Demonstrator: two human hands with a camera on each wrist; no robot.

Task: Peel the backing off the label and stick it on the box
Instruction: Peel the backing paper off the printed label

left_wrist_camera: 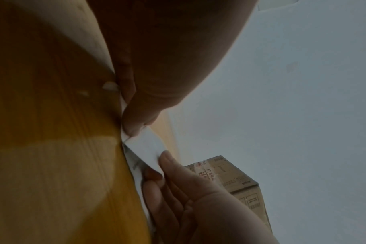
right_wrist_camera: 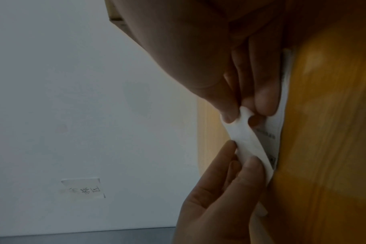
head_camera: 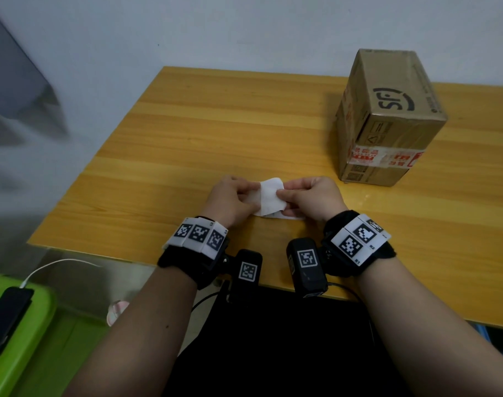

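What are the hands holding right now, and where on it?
Both hold the white label low over the table. The left hand pinches its left edge, the right hand its right edge, where a layer curls away.

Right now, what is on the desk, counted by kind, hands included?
Hands: 2, left hand and right hand
Label: 1, pinched by both hands
Box: 1, standing apart from the hands
Total: 4
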